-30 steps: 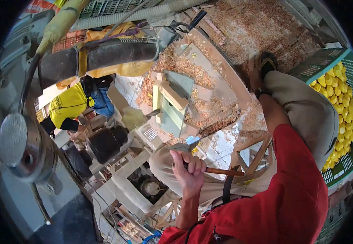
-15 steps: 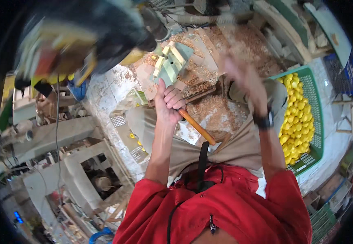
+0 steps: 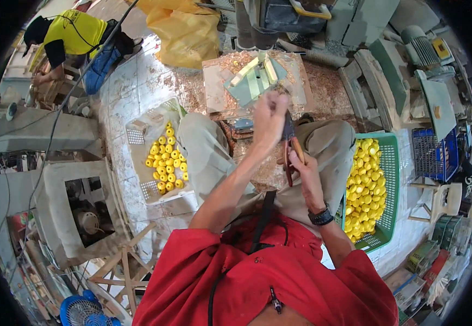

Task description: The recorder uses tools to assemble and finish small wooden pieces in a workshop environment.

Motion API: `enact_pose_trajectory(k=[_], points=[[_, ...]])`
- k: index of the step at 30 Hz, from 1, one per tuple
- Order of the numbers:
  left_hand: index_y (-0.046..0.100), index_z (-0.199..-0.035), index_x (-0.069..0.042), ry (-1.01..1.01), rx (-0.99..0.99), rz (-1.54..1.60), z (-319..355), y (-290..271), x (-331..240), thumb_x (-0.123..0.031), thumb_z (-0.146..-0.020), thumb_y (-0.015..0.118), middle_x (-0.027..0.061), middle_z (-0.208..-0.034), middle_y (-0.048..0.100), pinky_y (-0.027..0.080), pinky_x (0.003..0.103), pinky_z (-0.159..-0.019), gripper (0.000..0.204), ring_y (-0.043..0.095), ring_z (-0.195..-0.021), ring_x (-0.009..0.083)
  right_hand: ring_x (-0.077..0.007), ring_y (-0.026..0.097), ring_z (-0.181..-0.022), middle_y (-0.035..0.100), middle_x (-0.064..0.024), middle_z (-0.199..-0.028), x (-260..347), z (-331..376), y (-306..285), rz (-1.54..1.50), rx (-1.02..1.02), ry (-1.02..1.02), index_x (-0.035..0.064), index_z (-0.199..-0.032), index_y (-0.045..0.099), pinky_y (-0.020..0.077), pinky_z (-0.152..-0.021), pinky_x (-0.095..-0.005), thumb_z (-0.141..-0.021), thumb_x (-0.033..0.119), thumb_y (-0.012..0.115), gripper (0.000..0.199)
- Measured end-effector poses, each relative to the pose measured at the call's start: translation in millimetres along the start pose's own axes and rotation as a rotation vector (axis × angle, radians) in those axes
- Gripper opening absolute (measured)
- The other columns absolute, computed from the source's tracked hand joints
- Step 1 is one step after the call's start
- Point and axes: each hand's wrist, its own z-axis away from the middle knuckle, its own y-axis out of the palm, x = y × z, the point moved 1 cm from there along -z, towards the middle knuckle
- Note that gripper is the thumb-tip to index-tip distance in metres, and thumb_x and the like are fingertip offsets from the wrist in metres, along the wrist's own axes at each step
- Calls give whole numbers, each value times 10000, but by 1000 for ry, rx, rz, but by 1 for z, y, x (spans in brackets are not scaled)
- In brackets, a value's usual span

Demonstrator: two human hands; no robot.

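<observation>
Between my knees, both hands are at a long tool (image 3: 288, 132) with a dark upper part and reddish-brown lower part. An orange wooden handle (image 3: 297, 148) shows close beside it; I cannot tell whether they are one piece. My left hand (image 3: 271, 117) is closed at the upper end, fingers curled, and what they grip is partly hidden. Lower down, my right hand (image 3: 310, 176), with a black watch on the wrist, is closed around the handle side. Just beyond my left hand is a green-grey jig plate (image 3: 239, 93) with pale wooden strips (image 3: 254, 81), on a board (image 3: 214, 87).
To the left, a pale basket (image 3: 136, 136) holds yellow ball-like pieces (image 3: 166, 157). A green basket (image 3: 392, 179) of yellow rounded pieces (image 3: 364, 185) stands right. Wood shavings litter the floor. Another person (image 3: 83, 35) bends at the far left, near a yellow sheet (image 3: 187, 32). Machines stand on both sides.
My right hand, blurred and raised before, has come down to the tool. My left hand has moved right and now sits at the tool's upper end. The view has turned, showing the left basket.
</observation>
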Motion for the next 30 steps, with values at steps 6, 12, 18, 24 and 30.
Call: enact_pose_trajectory(k=[6,12,18,24,30], points=[[370,-1360,30,554,-216,-1021,-75,-63,20,-333,-695,769,251,-1397,343,325,484,-1042,856,371,-1272,391,-331,668,-992,612,-244,-1164,32,-41,-8,-371,265,101,-54,-1322,423,616,-636,-341,-950,153,496,432],[350,-1341,16,356,-82,-1161,-96,-44,23,-366,-537,862,193,-1283,403,243,626,-1039,1028,366,-1269,378,-531,472,-1190,433,-331,-1348,37,-70,-6,-709,527,177,-103,-1393,307,572,-797,-525,-862,117,599,644],[362,-1336,-1,380,-182,-1175,-97,-36,30,-402,-532,868,167,-1253,423,240,614,-1038,1031,391,-1249,338,-541,399,-1249,365,-334,-1398,18,-88,-11,-891,606,188,-12,-1442,273,479,-931,-595,-876,92,561,644],[399,-1291,10,424,-195,-1170,-97,-37,31,-386,-530,866,157,-1201,447,231,568,-1044,977,418,-1207,333,-585,339,-1268,293,-357,-1434,26,-99,-18,-1016,632,243,165,-1492,243,469,-921,-624,-873,14,514,692],[416,-1266,10,427,-192,-1200,-100,-37,34,-364,-518,869,157,-1183,454,230,534,-1047,951,429,-1181,330,-518,428,-1243,396,-343,-1371,27,-91,-11,-899,658,185,-45,-1430,274,470,-957,-577,-861,9,510,618]])
